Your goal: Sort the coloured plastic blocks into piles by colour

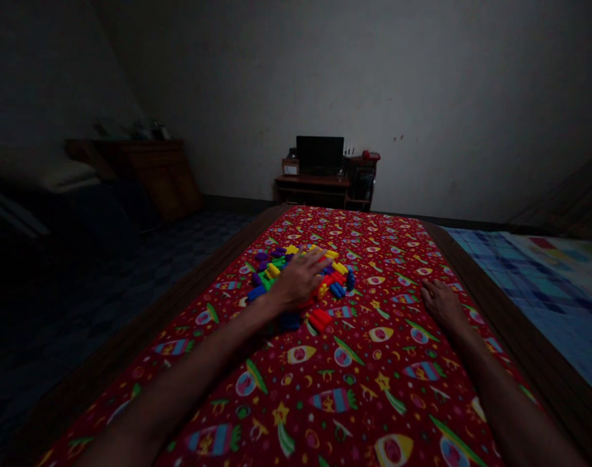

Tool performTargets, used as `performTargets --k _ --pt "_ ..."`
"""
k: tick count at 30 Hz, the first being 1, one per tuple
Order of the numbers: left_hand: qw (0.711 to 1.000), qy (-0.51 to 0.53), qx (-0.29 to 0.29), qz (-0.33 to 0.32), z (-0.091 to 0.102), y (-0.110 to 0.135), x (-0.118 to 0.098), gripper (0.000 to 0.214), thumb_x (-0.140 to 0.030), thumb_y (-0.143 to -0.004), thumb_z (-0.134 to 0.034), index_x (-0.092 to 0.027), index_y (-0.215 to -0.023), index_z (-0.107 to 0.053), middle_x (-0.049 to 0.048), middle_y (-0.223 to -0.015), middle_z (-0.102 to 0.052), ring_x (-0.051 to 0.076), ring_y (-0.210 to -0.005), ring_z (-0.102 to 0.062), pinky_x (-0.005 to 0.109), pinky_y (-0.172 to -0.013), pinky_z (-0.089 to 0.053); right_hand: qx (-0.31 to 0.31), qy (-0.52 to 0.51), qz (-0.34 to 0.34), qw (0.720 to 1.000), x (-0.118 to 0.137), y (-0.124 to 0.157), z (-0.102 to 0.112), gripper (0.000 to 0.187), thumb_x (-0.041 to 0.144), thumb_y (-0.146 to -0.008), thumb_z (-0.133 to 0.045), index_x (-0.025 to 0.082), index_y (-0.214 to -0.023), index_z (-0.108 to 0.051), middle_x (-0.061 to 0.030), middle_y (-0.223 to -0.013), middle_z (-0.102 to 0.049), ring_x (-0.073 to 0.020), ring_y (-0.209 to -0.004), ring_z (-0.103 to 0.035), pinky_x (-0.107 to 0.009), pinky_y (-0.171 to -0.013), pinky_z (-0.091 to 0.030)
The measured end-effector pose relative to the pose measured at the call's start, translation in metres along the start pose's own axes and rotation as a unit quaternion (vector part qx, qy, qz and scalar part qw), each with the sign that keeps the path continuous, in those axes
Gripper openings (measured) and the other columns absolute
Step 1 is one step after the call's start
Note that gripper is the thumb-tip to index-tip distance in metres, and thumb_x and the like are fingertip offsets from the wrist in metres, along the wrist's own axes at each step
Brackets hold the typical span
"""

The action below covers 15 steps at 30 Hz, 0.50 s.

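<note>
A heap of small plastic building blocks (325,305) in red, yellow, blue, green and purple lies on a red patterned sheet (364,376) that covers a mattress. My left hand (300,277) rests palm down on top of the heap, its fingers stretched out over the blocks. My right hand (439,301) lies flat on the sheet to the right of the heap, fingers extended, holding nothing. Blocks under the left palm are hidden.
The room is dim. A wooden frame edge (519,337) borders the mattress, with a blue checked mattress (543,279) to the right. A low table with a dark monitor (319,154) stands at the far wall. A wooden cabinet (154,172) is at the left.
</note>
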<state>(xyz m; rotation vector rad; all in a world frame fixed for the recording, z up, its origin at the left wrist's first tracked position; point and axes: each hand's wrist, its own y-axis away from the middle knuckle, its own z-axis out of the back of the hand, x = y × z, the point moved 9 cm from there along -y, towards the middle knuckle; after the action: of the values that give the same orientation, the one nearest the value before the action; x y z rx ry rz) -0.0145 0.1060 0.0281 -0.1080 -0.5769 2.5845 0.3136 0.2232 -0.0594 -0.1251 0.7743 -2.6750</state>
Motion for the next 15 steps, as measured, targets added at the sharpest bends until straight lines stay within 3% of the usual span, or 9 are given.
performTargets --k 3,5,7,9,12,15 --pt "0.987 -0.029 0.047 -0.149 -0.034 -0.022 -0.077 0.039 -0.039 -0.095 -0.038 -0.028 -0.130 -0.052 0.0036 -0.147 -0.044 0.024 -0.139 -0.030 0.050 -0.115 -0.017 -0.008 -0.014 -0.003 1.000 -0.003 0.000 0.000 0.033 0.029 -0.091 -0.040 0.016 -0.101 -0.068 -0.0127 -0.089 -0.065 -0.0258 -0.087 -0.058 -0.038 -0.081 -0.045" --pt "0.979 -0.045 0.057 -0.188 -0.055 -0.031 -0.100 0.035 -0.039 -0.094 -0.041 -0.026 -0.121 -0.059 0.0039 -0.140 -0.051 0.024 -0.136 -0.034 0.049 -0.114 -0.018 -0.011 -0.025 0.001 1.000 -0.004 0.001 -0.001 0.034 0.030 -0.091 -0.040 0.016 -0.104 -0.068 -0.0132 -0.091 -0.065 -0.0262 -0.089 -0.059 -0.039 -0.082 -0.046" --pt "0.985 -0.075 0.061 -0.144 -0.070 -0.040 -0.091 0.034 -0.037 -0.095 -0.039 -0.022 -0.118 -0.060 0.0069 -0.130 -0.059 0.026 -0.128 -0.043 0.050 -0.112 -0.019 -0.013 -0.030 0.005 0.999 -0.004 0.001 -0.001 0.034 0.029 -0.091 -0.040 0.015 -0.105 -0.068 -0.0137 -0.094 -0.066 -0.0262 -0.090 -0.059 -0.038 -0.083 -0.046" --pt "0.989 -0.101 0.069 -0.080 -0.076 -0.044 -0.064 0.035 -0.036 -0.095 -0.038 -0.020 -0.116 -0.061 0.0081 -0.120 -0.063 0.027 -0.119 -0.049 0.052 -0.111 -0.019 -0.012 -0.028 0.008 1.000 -0.005 0.001 -0.002 0.035 0.029 -0.092 -0.039 0.014 -0.105 -0.068 -0.0144 -0.096 -0.066 -0.0262 -0.091 -0.060 -0.038 -0.084 -0.047" --pt "0.989 -0.114 0.091 -0.028 -0.073 -0.041 -0.025 0.033 -0.038 -0.094 -0.042 -0.019 -0.110 -0.064 0.0082 -0.115 -0.065 0.028 -0.113 -0.053 0.054 -0.109 -0.020 -0.008 -0.013 0.006 1.000 -0.005 0.001 -0.003 0.037 0.029 -0.092 -0.038 0.012 -0.105 -0.068 -0.0155 -0.097 -0.066 -0.0266 -0.092 -0.060 -0.038 -0.085 -0.046" --pt "0.988 -0.109 0.108 0.001 -0.060 -0.036 -0.003 0.034 -0.040 -0.094 -0.043 -0.018 -0.109 -0.065 0.0094 -0.121 -0.063 0.028 -0.117 -0.051 0.053 -0.109 -0.022 -0.002 -0.006 0.006 1.000 -0.003 0.001 -0.003 0.038 0.029 -0.093 -0.037 0.011 -0.106 -0.068 -0.0163 -0.098 -0.066 -0.0267 -0.092 -0.060 -0.039 -0.087 -0.046"
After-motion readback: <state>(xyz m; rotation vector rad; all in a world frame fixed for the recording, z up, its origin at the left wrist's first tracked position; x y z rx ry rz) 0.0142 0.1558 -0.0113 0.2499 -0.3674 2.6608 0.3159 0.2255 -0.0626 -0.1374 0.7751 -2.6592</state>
